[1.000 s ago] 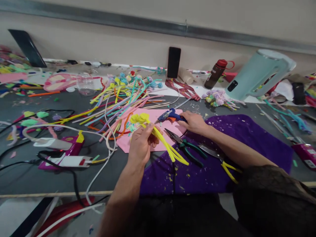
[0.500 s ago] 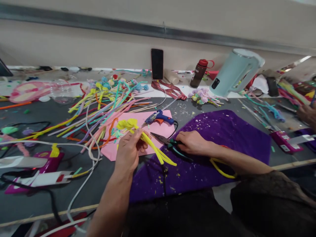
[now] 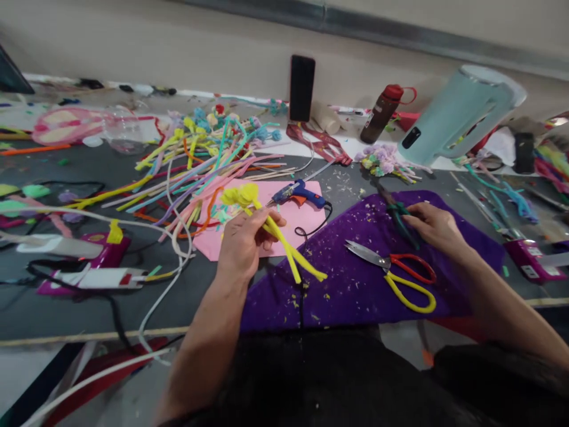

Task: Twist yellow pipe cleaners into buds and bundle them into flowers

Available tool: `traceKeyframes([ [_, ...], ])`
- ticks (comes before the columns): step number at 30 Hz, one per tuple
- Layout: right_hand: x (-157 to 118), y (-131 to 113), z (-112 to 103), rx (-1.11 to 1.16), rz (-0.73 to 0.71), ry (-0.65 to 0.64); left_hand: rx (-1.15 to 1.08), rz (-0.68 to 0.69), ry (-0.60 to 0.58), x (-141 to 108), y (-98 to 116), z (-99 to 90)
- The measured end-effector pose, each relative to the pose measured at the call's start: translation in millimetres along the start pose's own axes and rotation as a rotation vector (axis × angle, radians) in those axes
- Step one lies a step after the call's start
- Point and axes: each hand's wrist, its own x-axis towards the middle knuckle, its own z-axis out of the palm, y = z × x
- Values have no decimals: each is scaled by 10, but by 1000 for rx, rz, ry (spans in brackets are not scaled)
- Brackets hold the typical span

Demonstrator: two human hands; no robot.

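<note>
Pinched in my left hand (image 3: 242,242) is a bunch of yellow pipe-cleaner flowers (image 3: 243,194). Their blooms point up and away, while the stems stick out below the fingers to the right. Over the far right of the purple cloth (image 3: 338,296), my right hand (image 3: 431,224) has its fingers on the dark green handles of a pair of pliers (image 3: 395,213), jaws pointing away. Scissors (image 3: 377,256) with one red and one yellow handle lie on the cloth, just in front of that hand. A blue glue gun (image 3: 299,193) rests on a pink sheet (image 3: 275,222) beyond my left hand.
Many coloured pipe cleaners (image 3: 195,163) are heaped at the back left. Power strips (image 3: 95,276) with cables lie at the left. A phone (image 3: 301,89), a bottle (image 3: 382,112) and a light blue kettle (image 3: 462,115) stand along the wall.
My right hand has moved right with the pliers, away from the yellow stems, uncovering the scissors. My left hand still holds the flowers. The camera view has shifted.
</note>
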Motion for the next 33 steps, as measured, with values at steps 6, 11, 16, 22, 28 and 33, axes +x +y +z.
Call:
traceKeyframes([
  [6,-158,235,65,-366,54,-43,-35,-16,-67,26,-47,0],
  [11,-524,-274,19,-259,-263,65,-63,-81,-134,-75,38,-46],
  [16,-723,-587,201,-245,-425,-154,92,-59,-132,-475,192,-167],
  [22,-658,-641,234,-248,-410,-180,441,-89,-92,-805,157,-502],
  [28,-713,-501,175,-121,-354,-59,724,-34,-24,-958,77,-630],
  [33,-728,-323,156,-239,-214,-28,1051,71,-29,-1066,-63,-627],
])
